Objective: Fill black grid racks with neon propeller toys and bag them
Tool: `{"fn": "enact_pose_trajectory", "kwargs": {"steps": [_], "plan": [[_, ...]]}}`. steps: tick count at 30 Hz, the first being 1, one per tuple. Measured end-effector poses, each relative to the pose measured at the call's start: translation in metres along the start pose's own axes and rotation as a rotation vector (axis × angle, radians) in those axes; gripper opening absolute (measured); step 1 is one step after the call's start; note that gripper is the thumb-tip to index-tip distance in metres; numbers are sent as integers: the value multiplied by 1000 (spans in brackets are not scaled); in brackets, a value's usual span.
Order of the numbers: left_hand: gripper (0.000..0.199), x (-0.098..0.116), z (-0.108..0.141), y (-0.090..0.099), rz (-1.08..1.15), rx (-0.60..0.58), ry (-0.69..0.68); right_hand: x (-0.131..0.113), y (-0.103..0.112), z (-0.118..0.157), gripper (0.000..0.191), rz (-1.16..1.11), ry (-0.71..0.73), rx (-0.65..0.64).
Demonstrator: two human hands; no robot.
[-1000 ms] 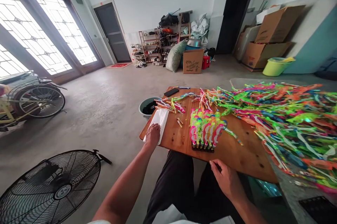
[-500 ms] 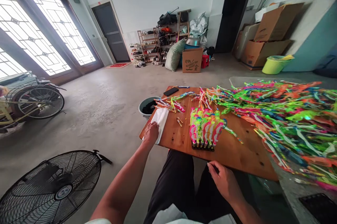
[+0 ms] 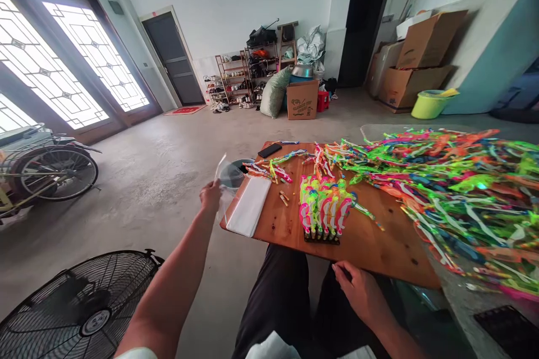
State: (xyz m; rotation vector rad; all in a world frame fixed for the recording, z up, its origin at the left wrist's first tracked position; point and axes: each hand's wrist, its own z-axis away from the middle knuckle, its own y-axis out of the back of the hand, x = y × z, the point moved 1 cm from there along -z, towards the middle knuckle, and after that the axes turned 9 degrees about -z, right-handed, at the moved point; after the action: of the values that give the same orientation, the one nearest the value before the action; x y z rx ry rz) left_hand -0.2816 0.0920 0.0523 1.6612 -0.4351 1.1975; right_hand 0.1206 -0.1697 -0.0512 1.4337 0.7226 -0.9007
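My left hand (image 3: pixel 210 195) is pinched on a clear plastic bag (image 3: pixel 229 176), held up past the table's left edge, in front of a grey bucket (image 3: pixel 236 180). Beside it a stack of flat white plastic bags (image 3: pixel 249 206) lies on the table's left end. My right hand (image 3: pixel 353 286) rests over my lap near the front edge, fingers loosely bent and the thumb apart, with nothing visible in it. Before me, a black holder (image 3: pixel 321 239) carries upright rows of bright pink, green and yellow plastic toys (image 3: pixel 325 207).
A large heap of similar colourful toys (image 3: pixel 455 179) covers the right side. More loose toys and a black phone (image 3: pixel 270 150) lie on the wooden table (image 3: pixel 379 246). A floor fan (image 3: pixel 80 303) stands at lower left. Another dark device (image 3: pixel 507 322) lies at lower right.
My left hand has moved left and up off the stack, lifting a clear bag away from it. The right hand has stayed nearly still. The view has shifted slightly.
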Motion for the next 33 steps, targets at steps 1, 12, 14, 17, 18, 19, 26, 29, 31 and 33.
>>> {"fn": "enact_pose_trajectory", "kwargs": {"steps": [1,12,14,17,18,19,26,29,31,33], "plan": [[39,7,-8,9,67,6,5,-1,-1,-1,45,-3,5,-9],[41,101,28,104,402,-74,-281,-66,-20,-27,37,-238,122,-101],[44,102,68,98,313,-167,-334,-95,-25,-32,39,-353,181,-111],[50,83,134,78,184,-334,-392,-138,-30,-37,45,-472,276,-91],[50,73,154,70,146,-396,-421,-148,-32,-38,47,-519,290,-96],[48,62,174,63,102,-458,-451,-156,-33,-39,47,-577,287,-123],[36,-2,255,23,-55,-587,-493,-137,-39,-25,39,-982,-7,-380],[37,-17,268,9,-95,-691,-534,-114,-36,-12,38,-916,-80,-328],[38,-24,274,0,-105,-742,-543,-101,-35,-4,39,-864,-106,-284],[38,-29,280,-9,-100,-785,-526,-89,-32,2,39,-824,-114,-213]]}}
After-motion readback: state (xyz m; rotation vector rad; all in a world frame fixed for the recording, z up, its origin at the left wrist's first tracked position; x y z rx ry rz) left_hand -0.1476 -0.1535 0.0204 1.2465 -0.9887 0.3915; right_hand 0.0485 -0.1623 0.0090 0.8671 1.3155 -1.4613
